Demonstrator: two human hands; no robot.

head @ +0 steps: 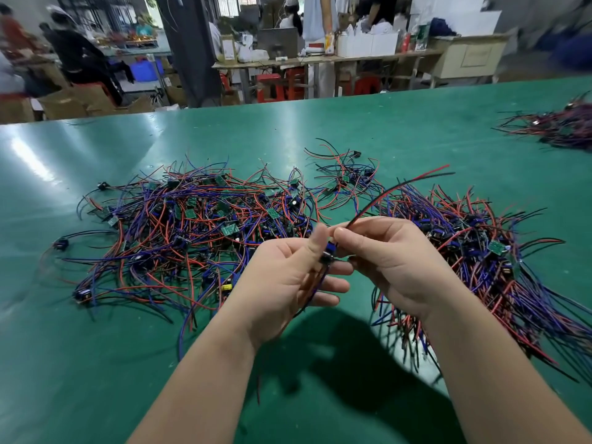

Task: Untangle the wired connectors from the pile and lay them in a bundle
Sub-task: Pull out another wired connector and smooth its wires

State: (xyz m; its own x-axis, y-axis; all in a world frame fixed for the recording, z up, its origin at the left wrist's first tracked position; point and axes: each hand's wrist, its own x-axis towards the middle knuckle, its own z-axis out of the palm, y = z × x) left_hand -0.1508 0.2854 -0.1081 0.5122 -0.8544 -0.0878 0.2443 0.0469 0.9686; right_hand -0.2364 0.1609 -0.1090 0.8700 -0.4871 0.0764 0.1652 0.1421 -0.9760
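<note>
Our right hand [390,261] pinches 2 wires [384,195]; left hand [288,274] fingers spread (thumb blurred, grip unclear). Tugging, we could drag the pile [198,219] along.

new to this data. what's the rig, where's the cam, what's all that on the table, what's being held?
There is no machine here. A person works with bare hands, and the one picture comes from a wide-angle camera worn on their head, looking forward and down.

The left hand and right hand meet above a green table. Between them is one wired connector, a small dark part. The right hand pinches it, and its red and black wires arc up to the right. The left hand is under it, but its thumb is blurred, so its grip is unclear.

A tangled pile of red, blue and black wires with small green boards lies left and centre. A more aligned bundle lies at the right, and another heap far right.
</note>
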